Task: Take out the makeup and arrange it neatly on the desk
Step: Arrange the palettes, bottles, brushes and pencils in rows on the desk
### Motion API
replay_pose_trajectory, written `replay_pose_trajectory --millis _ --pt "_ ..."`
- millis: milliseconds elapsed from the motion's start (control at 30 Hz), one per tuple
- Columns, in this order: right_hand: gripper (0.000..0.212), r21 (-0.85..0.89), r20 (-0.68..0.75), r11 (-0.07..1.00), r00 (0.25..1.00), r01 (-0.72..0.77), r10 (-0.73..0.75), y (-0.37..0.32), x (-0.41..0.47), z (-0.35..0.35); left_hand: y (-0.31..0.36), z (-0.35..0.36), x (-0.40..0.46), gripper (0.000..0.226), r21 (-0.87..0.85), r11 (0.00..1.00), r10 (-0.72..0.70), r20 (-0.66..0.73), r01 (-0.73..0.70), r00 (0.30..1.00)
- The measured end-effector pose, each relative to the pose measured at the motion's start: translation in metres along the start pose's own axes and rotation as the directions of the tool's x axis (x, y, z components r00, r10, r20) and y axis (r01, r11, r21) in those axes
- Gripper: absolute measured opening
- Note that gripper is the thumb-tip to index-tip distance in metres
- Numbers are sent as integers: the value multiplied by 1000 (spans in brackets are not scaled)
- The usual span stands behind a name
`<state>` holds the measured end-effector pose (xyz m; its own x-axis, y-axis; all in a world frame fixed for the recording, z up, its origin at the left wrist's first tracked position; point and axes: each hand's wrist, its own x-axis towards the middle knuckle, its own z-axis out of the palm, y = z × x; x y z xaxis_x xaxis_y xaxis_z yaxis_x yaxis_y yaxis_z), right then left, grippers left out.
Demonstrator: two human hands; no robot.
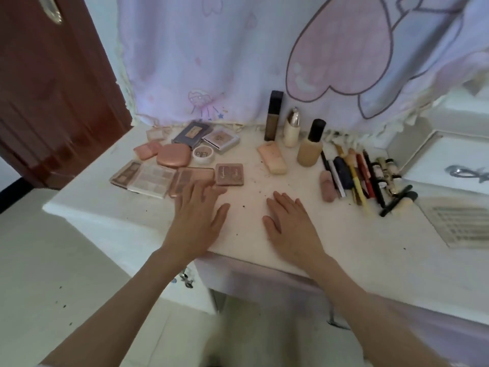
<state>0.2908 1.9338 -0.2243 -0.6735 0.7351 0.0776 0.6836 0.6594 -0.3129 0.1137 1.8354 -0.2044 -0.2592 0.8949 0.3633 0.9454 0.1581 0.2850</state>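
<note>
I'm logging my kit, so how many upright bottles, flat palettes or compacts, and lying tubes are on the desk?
Upright bottles: 3, the dark tall bottle, the silver-capped bottle and the black-capped foundation bottle.
Flat palettes and compacts: 9, left of the bottles, e.g. the round pink compact.
Lying tubes: 1, the peach tube.
Total: 13.

Matt white desk [264,213]; glossy compact [173,155]
</note>
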Motion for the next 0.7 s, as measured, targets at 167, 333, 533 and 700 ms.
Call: replay_pose_trajectory --millis 167,333,533,700 --pt "61 -158 50 979 989 -127 136 16 -44 -6 16 23 -25 55 127 983 86 329 -134 941" --pt "63 -190 61 970 985 -150 164 12 -52 -8 24 19 -31 58 156 984 28 341 -86 940" --pt "73 -250 28 962 992 -111 122 13 -61 -6 25 17 -42 66 134 983 85 285 -128 955" --pt "65 -251 81 962 988 -107 131 10 -66 -11 24 14 -41 70 145 979 89 338 -146 937"
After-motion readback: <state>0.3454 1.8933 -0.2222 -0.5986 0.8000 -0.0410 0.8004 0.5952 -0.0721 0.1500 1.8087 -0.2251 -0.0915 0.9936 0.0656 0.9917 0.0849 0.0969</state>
